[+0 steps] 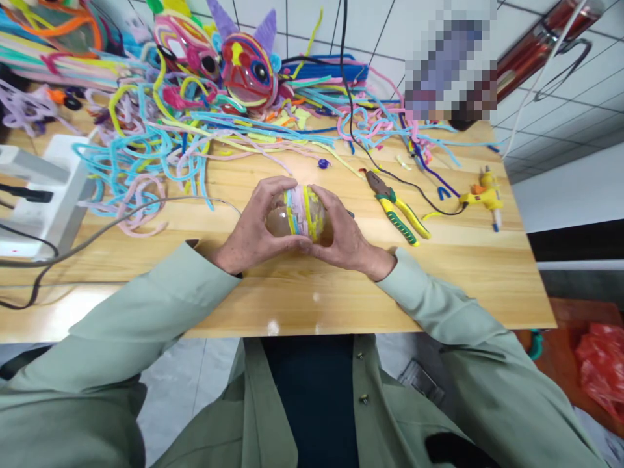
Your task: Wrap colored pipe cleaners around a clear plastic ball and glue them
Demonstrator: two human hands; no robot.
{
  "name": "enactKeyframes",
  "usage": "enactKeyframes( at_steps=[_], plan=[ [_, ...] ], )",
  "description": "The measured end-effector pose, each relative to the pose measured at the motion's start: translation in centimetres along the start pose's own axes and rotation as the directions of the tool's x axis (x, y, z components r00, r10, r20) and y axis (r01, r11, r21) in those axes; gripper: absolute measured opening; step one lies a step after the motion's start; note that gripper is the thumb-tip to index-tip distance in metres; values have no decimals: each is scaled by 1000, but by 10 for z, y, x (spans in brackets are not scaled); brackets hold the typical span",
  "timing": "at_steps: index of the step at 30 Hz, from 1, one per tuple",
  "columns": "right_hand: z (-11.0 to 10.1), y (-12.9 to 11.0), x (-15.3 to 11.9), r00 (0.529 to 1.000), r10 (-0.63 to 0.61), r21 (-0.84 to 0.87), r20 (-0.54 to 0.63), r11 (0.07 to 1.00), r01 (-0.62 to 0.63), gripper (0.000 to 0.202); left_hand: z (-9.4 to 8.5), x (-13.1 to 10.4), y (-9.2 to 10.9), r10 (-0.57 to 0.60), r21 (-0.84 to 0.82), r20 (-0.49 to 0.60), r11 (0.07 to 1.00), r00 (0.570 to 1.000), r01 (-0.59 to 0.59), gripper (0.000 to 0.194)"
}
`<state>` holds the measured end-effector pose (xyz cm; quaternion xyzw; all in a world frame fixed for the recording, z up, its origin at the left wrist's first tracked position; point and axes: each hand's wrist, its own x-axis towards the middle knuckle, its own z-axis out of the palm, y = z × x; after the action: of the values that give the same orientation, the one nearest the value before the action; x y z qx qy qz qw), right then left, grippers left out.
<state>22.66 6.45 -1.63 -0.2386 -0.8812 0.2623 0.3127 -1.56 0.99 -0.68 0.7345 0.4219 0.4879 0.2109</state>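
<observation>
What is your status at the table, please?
Left hand and right hand around round piece. It's partly banded yellow, pinkish, blue. Grey cord close by left hand; pliers off right.

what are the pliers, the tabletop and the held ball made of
Pliers: dull dark head, likely metal; yellow and green grips, probably rubber or plastic. Tabletop: grain and reflections suggest glossy wood or laminate. Ball: see-through and shiny, so clear plastic or glass.

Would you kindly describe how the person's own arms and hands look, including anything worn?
The sleeves are long, grey-green and slightly creased, with no visible markings, ending in plain cuffs. The left hand and right hand are bare, with no gloves or rings visible.
</observation>
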Motion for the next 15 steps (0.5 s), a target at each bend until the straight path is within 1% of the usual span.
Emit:
enactKeyframes(
  at_steps=[3, 6, 10, 12, 15],
  plan=[
    [0, 1, 0, 1000, -1, 12, 18, 1000, 1, 112, -2, 0, -2, 29, -72, -2, 997, 1000, -29, 73],
    [0, 2, 0, 999, -32, -2, 39, 999, 32, 112, -4, 1, -1, 46, -135, -7, 990, 999, -47, 57],
    [1, 3, 1, 988, -144, -21, 57, 989, 145, 112, -6, 4, 6, 49, -163, -51, 985, 997, -57, 41],
    [2, 2, 1, 980, -193, -17, 55, 981, 194, 112, -6, 4, 10, 37, -175, -51, 984, 998, -45, 34],
    [3, 1, 0, 982, -173, -6, 71, 985, 174, 112, -5, 4, 13, 15, -193, -33, 981, 999, -21, 26]
  ],
)
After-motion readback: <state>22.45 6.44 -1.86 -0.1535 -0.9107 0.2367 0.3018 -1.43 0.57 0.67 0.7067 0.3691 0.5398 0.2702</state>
